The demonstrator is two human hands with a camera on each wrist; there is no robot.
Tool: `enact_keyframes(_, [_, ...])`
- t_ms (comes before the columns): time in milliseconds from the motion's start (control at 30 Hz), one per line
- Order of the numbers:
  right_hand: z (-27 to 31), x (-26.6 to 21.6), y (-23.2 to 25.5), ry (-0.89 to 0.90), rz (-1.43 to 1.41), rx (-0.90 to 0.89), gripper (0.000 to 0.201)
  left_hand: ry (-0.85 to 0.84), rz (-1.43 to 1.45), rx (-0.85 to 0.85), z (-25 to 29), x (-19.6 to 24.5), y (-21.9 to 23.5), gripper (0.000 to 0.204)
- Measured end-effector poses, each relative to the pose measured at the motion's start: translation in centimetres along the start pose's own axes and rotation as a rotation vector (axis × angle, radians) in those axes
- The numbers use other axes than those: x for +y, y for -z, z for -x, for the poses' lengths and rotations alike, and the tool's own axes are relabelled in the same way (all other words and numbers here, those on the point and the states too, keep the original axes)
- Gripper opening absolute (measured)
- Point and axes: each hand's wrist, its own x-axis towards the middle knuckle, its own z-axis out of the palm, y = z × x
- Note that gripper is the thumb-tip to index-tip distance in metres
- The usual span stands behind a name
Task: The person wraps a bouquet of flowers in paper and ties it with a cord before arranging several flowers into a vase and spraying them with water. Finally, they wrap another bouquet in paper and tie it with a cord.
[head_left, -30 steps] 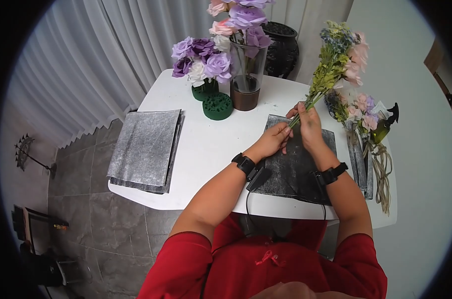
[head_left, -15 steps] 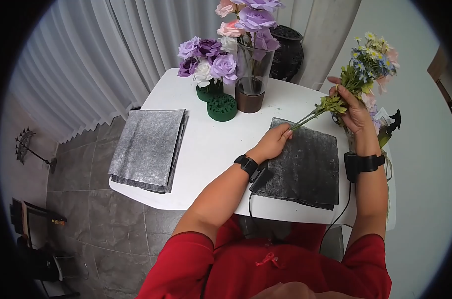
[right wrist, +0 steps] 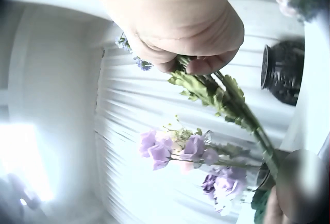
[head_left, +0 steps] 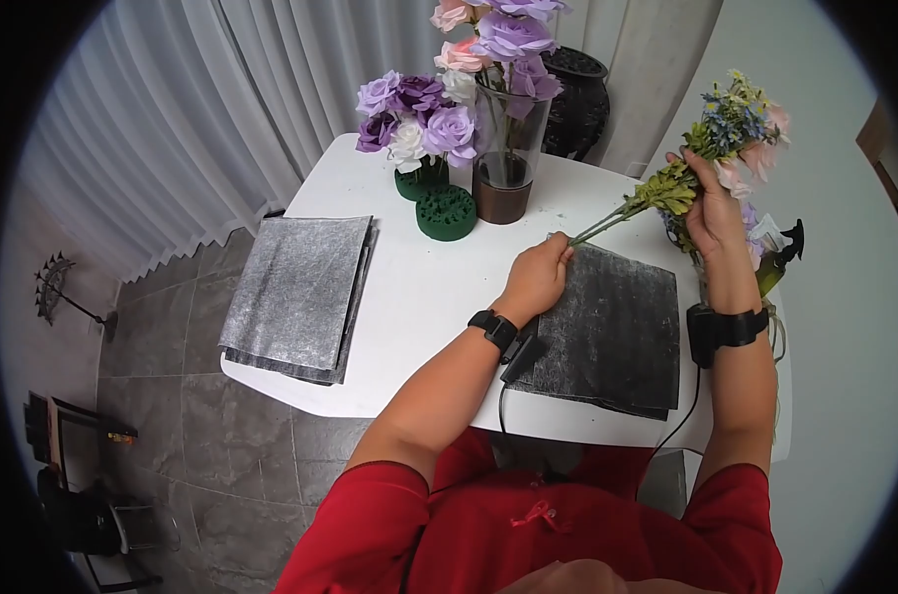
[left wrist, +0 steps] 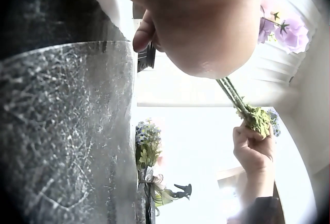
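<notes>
A bunch of artificial flowers (head_left: 668,190), with pale pink and small blue blossoms above green leaves, slants up to the right over the table. My left hand (head_left: 536,275) grips the lower ends of its stems (left wrist: 233,94). Higher up, just below the blossoms, my right hand (head_left: 716,213) holds the bunch, its thumb and fingers curled round the leafy stems (right wrist: 219,95) in the right wrist view. Beneath the hands lie dark grey felt-like sheets (head_left: 607,332) on the white table (head_left: 419,297).
More grey sheets (head_left: 300,287) are stacked at the left. Behind stand green foam blocks (head_left: 446,213) with purple and white roses (head_left: 409,139), and a tall vase (head_left: 503,188) of roses. Beyond the right forearm are another bunch (left wrist: 148,141) and a spray bottle (head_left: 780,252).
My right hand has left the lower stems, moved up and right along the bunch, and closed below the blossoms. The bunch now leans further right. The left hand keeps the stem ends.
</notes>
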Motion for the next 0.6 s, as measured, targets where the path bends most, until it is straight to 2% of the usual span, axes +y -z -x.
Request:
enact_keyframes(33, [-0.4,0.1,0.4,0.037,0.066,-0.047,0.030,0.013,-0.091,0.019,0.0,0.1,0.1,0.015])
enact_keyframes(67, [-0.4,-0.5,0.4,-0.020,0.137,-0.110,0.033,0.011,-0.088,0.021,0.0,0.0,0.1,0.015])
enact_keyframes(167, [0.2,-1.3,-0.3,-0.041,0.193,-0.144,0.030,0.018,-0.095,-0.049,0.1,-0.2,0.0,0.016])
enact_keyframes(300, [0.6,-1.4,-0.7,-0.003,0.223,-0.129,0.026,0.010,-0.121,-0.109,0.2,0.0,0.0,0.018])
enact_keyframes(400, [0.1,-0.9,-0.7,0.111,0.366,-0.103,0.025,0.002,-0.121,-0.123,0.2,0.1,0.0,0.020])
enact_keyframes(467, [0.2,-0.8,-1.4,0.198,0.438,-0.016,0.027,0.006,-0.117,-0.134,0.1,-0.1,-0.1,0.021])
enact_keyframes(567, [-1.1,-2.3,-1.5,0.272,0.469,-0.011,0.028,-0.009,-0.049,-0.071,0.3,-0.3,-0.1,0.020])
enact_keyframes(600, [-1.6,-3.2,-1.5,0.319,0.430,-0.003,0.028,-0.045,0.055,0.069,0.2,0.1,0.1,0.021])
